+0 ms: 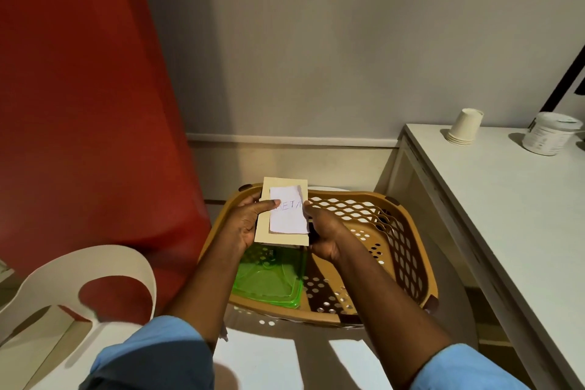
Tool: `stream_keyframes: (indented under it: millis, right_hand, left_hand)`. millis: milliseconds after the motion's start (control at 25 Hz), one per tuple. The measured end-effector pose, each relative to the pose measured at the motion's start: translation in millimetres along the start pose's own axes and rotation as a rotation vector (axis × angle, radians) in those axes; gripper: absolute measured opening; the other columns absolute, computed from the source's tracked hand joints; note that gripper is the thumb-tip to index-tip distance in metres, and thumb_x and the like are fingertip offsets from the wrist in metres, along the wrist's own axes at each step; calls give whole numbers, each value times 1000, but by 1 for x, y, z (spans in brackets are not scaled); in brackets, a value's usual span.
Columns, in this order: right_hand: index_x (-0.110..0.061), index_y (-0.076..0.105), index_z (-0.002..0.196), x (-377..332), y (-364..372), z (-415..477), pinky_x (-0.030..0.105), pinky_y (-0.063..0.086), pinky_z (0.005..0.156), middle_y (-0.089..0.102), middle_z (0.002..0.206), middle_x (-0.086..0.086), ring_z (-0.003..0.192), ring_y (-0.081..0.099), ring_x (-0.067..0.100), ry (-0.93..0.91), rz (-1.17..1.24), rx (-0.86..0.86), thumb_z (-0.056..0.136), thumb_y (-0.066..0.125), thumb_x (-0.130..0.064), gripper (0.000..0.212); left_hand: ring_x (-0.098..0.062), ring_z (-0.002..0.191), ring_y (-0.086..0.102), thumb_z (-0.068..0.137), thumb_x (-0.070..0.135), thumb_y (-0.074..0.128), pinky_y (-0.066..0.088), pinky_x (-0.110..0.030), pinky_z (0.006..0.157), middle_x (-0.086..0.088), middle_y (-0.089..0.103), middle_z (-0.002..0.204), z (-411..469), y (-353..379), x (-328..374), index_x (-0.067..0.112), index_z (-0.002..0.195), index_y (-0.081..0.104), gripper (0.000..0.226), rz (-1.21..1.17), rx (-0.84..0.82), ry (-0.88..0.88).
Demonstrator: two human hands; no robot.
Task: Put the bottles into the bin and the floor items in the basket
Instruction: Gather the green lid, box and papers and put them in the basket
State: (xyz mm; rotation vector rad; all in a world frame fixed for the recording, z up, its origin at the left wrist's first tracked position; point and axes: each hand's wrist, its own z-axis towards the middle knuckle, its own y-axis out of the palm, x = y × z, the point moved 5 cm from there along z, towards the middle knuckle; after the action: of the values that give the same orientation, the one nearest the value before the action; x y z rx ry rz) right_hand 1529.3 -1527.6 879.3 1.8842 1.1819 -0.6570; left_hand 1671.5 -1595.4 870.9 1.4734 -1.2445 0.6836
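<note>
I hold a cream card (296,184) in both hands, above the far left part of the brown basket (411,250). Whether it is a card or a thin box I cannot tell. A white paper slip (289,218) with handwritten letters lies on top of it.

My left hand (250,225) grips the card's left edge, the thumb laid across onto the slip and the other fingers curled underneath. My right hand (326,237) grips the right edge, the thumb tip against the slip's side and the rest of the fingers tucked below, where I cannot see them. Something dark shows just under that hand, but I cannot make it out.

The basket sits low in front of me, open at the top, its walls pierced with holes. A translucent green plastic lid (269,282) lies flat in its left half, directly beneath the card. The right half of the bottom is bare.

A white chair (95,266) stands near the basket on my left, against a red panel (79,104). On my right a white counter (506,199) runs close beside the basket's rim. It carries a stack of upturned paper cups (465,127) and a white tub (549,133) near the pale wall (316,41). Blue sleeves (152,355) cover my upper arms.
</note>
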Motion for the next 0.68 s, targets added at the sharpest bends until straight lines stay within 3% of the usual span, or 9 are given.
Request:
stream_keyframes:
  millis: [80,200,280,360,480,560,680]
  right_hand:
    - [-8,60,112,-1,-1,-4,44,54,80,68,116,16,107,65,33,-9,44,2,103,43,-22,23]
    - [-4,56,121,-3,-8,-8,53,47,94,62,127,21,116,59,38,31,130,-17,100,48,-9,23]
    - [-2,60,107,-3,-17,-8,54,46,94,66,118,20,103,63,37,58,141,3,96,53,-5,13]
    - [-4,61,92,-3,-24,-9,54,46,92,70,94,18,94,65,36,68,144,23,94,57,-5,5]
    - [-6,62,84,-3,-36,-9,53,47,90,71,72,15,79,69,33,44,130,39,94,62,-17,14]
    - [-5,61,88,-4,-47,-6,52,49,89,72,77,17,69,68,31,33,92,64,95,60,-22,18]
    - [-1,58,103,2,-69,3,50,52,79,67,102,21,68,67,31,53,10,168,97,57,-20,20]
  left_hand:
    - [-39,98,68,81,-6,68,56,-53,83,-19,70,111,1,3,-5,8,121,64,43,51,23,-8]
    - [-32,85,72,80,-7,69,60,-44,71,-18,70,109,-1,6,-9,7,115,66,38,52,64,-7]
    - [-27,79,73,78,-10,69,61,-38,63,-19,70,109,-2,9,-9,7,105,68,32,50,80,16]
    - [-24,77,72,78,-13,67,60,-36,62,-20,69,111,-3,11,-8,6,98,68,27,43,101,25]
    - [-31,88,68,81,-15,62,58,-35,64,-24,64,121,-3,8,-2,2,100,65,25,-11,140,30]
    - [-31,84,66,82,-17,58,59,-32,57,-27,61,124,-2,0,6,3,93,62,23,-85,185,41]
    - [-26,74,65,83,-18,56,59,-31,54,-29,58,126,2,-19,16,6,87,59,25,-153,265,55]
